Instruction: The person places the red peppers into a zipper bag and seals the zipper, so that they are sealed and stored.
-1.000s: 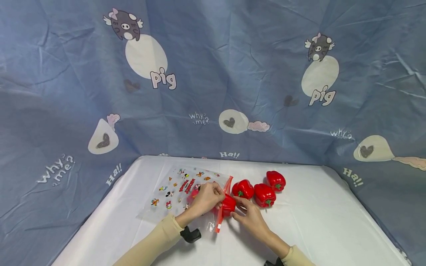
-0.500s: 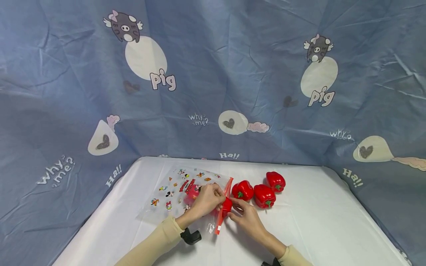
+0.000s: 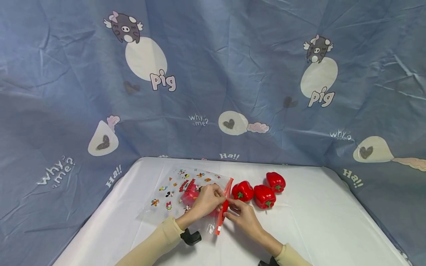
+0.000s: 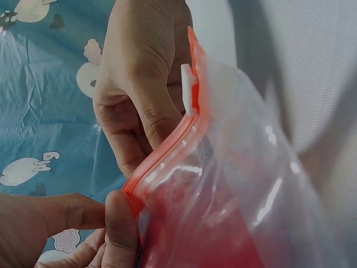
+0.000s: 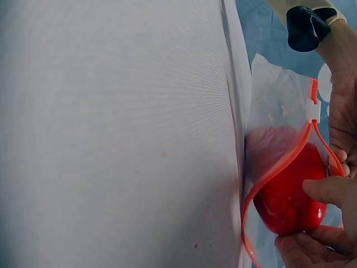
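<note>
A clear zip bag (image 3: 166,195) with cartoon prints lies on the table, its orange-red zip edge (image 4: 167,142) facing right. My left hand (image 3: 208,199) pinches that edge between thumb and fingers. In the right wrist view, a red bell pepper (image 5: 290,195) sits in the bag's parted mouth. My right hand (image 3: 244,218) grips its outer end, thumb on one side and fingers on the other. Pinkish red shows through the film farther inside, at another bell pepper (image 3: 189,196), partly hidden by my left hand. A white slider (image 5: 313,111) sits near one end of the zip.
Right of the bag, three more red bell peppers (image 3: 243,191) stand close together on the white-covered table (image 3: 319,221). Behind the table hangs a blue printed cloth (image 3: 199,74). A black wrist mount (image 3: 191,236) is on my left wrist.
My right hand has moved left, pushing the bell pepper farther into the bag, so less of it shows outside. The red shape inside has shifted left. My left hand has stayed at the zip edge.
</note>
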Available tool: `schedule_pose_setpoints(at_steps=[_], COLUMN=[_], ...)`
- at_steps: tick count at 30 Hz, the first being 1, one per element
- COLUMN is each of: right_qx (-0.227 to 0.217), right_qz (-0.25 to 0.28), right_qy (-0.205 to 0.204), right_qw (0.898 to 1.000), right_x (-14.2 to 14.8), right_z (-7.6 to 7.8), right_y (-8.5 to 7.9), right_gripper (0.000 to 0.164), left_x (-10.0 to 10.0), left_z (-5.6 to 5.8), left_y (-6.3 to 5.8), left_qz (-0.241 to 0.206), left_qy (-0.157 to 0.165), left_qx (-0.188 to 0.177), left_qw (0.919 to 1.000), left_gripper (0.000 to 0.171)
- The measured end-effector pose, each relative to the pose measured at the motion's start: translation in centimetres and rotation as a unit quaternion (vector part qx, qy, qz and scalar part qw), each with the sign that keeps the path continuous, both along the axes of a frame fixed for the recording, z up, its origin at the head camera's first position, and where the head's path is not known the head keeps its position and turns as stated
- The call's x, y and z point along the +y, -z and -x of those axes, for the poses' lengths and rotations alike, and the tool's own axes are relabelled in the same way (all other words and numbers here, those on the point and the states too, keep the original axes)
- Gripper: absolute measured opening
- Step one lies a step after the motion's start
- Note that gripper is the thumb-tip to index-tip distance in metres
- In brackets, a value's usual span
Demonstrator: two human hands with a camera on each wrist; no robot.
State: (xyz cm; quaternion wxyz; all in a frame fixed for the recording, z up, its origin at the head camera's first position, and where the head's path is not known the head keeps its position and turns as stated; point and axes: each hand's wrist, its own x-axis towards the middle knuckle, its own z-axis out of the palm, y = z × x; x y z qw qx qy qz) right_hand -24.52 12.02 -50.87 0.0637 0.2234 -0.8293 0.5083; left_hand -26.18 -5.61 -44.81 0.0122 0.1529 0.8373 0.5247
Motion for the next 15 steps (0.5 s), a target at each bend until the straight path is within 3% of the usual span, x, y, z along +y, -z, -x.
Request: schedule_pose_setpoints(at_steps=[15], right_qx=[-0.003], right_qz=[0.012], right_qy=[-0.013], right_qw=[1.000], right_x=[-0.43], right_z=[0.28], right_y=[0.22], right_gripper=[0.043], left_x=[-0.11], left_z=[0.02], left_y=[-0.03], left_qz=[-0.002], left_qy=[0.001], left_qx=[0.019], left_qw=[0.9998], left_gripper=[0.005])
